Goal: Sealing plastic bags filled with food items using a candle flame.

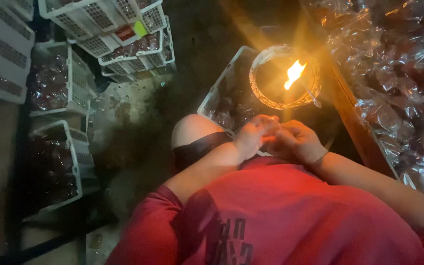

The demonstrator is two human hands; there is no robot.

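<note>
My left hand (252, 135) and my right hand (296, 141) meet fingertip to fingertip above my lap, just in front of my red shirt. Their fingers are curled and pinched together on something small that glows reddish between them; I cannot tell what it is. Just beyond the hands, a round glass bowl (266, 95) holds a burning orange flame (294, 73). The bowl rests on a white plastic crate (218, 95) of dark red packets. My bare knee (192, 128) is left of the hands.
A wooden-edged table (354, 127) on the right holds a heap of clear bags (398, 73) with dark red contents. White crates (123, 34) of similar packets are stacked at the upper left and along the left side (55, 162), on a dim concrete floor (123, 113).
</note>
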